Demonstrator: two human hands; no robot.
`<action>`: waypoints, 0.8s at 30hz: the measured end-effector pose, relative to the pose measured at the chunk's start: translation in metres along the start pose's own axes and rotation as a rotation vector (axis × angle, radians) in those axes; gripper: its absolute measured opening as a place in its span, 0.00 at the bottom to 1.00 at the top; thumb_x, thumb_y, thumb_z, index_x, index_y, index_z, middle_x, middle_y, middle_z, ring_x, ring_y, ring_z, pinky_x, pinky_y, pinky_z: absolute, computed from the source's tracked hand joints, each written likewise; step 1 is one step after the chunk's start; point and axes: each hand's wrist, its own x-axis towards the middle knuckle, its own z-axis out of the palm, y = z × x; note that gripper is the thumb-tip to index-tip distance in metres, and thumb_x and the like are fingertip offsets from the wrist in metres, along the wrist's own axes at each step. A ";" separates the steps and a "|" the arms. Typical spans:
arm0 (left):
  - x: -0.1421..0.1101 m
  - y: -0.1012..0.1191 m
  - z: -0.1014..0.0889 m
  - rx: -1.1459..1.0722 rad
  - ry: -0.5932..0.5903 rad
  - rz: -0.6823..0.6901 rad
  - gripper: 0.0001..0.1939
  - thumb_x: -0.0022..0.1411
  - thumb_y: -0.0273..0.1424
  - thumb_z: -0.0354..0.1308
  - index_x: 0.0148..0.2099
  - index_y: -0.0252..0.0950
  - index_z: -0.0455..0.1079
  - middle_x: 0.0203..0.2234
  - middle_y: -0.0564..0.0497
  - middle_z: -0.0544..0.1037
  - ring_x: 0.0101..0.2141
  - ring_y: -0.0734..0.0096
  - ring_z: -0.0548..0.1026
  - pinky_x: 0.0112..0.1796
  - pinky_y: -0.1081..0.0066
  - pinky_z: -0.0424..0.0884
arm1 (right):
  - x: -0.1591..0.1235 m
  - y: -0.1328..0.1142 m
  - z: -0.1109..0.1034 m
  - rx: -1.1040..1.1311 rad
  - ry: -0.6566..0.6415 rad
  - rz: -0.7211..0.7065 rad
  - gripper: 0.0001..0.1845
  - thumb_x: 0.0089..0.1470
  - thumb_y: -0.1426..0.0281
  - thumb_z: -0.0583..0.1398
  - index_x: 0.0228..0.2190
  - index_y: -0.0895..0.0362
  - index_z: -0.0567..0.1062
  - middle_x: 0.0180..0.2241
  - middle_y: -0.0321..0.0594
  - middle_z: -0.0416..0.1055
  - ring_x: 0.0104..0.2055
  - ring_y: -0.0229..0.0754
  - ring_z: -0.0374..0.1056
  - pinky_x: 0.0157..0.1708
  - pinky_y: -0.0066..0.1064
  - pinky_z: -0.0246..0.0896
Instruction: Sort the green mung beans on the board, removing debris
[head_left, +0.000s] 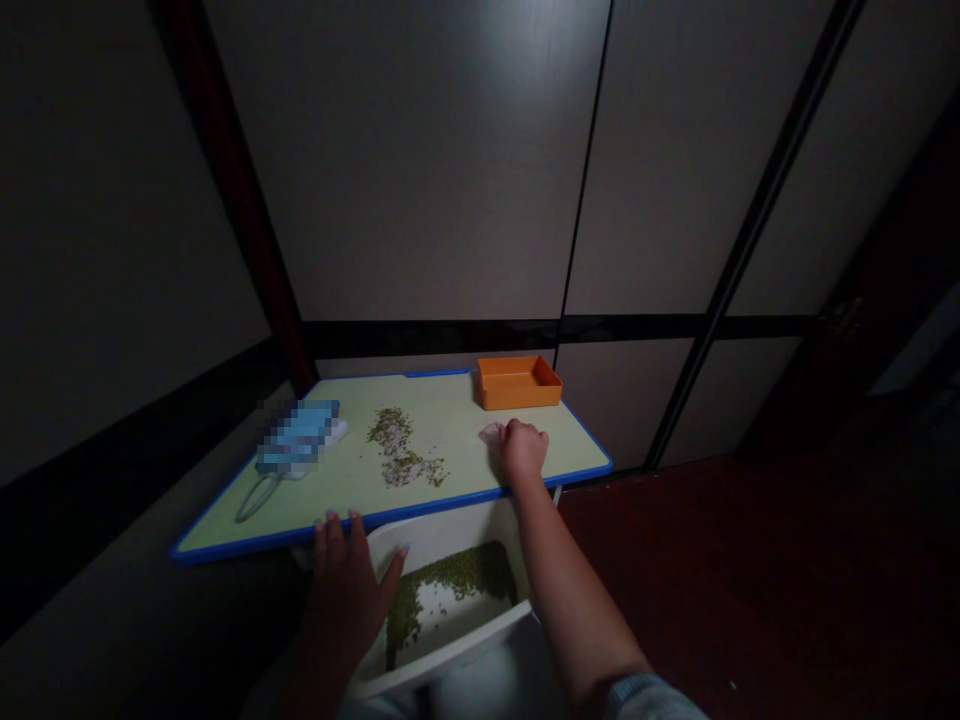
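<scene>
My left hand (349, 570) is open, fingers spread, at the table's front edge and over the left rim of a white plastic tub (435, 660). Small green bean-like grains (465, 575) lie inside the tub, leaving part of its bottom bare. Closed over the right part of the table, my right hand (523, 450) pinches a small pale, see-through piece (491, 434), perhaps thin plastic; its exact kind is unclear. To the left of that hand, green grains mixed with whitish bits (401, 455) are scattered in two loose patches on the tabletop.
The pale yellow-green table (450, 420) has a blue edge and stands against cabinet doors (450, 180). An orange open box (519, 384) sits at its back right. A blurred blue item (300, 435) with a grey loop (257, 498) lies at the left.
</scene>
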 end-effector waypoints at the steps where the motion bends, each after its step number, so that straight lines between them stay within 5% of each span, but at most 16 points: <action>1: 0.000 0.000 0.000 0.000 -0.005 0.001 0.43 0.58 0.51 0.41 0.60 0.16 0.55 0.61 0.21 0.54 0.65 0.39 0.45 0.59 0.45 0.53 | -0.002 -0.001 0.000 0.010 0.012 -0.055 0.17 0.63 0.62 0.51 0.36 0.59 0.76 0.37 0.50 0.75 0.42 0.46 0.68 0.42 0.36 0.50; 9: 0.001 -0.001 0.000 -0.002 -0.014 -0.004 0.43 0.58 0.52 0.41 0.60 0.16 0.56 0.62 0.20 0.51 0.65 0.37 0.43 0.59 0.44 0.53 | -0.019 -0.031 -0.003 -0.021 -0.027 -0.553 0.16 0.61 0.61 0.54 0.34 0.58 0.77 0.38 0.47 0.75 0.46 0.46 0.66 0.44 0.36 0.51; 15: 0.004 -0.004 0.001 0.010 -0.026 0.018 0.43 0.56 0.51 0.44 0.59 0.15 0.58 0.62 0.19 0.51 0.65 0.35 0.44 0.58 0.43 0.52 | -0.025 -0.040 -0.004 -0.080 -0.140 -0.541 0.19 0.63 0.59 0.51 0.37 0.58 0.76 0.34 0.46 0.77 0.36 0.42 0.72 0.41 0.33 0.55; 24: 0.002 0.004 -0.006 0.032 -0.035 0.031 0.42 0.57 0.50 0.45 0.60 0.15 0.57 0.62 0.19 0.51 0.65 0.35 0.45 0.58 0.43 0.53 | -0.031 -0.035 -0.011 -0.096 -0.209 -0.494 0.15 0.64 0.60 0.49 0.41 0.54 0.72 0.36 0.43 0.78 0.37 0.41 0.73 0.35 0.29 0.56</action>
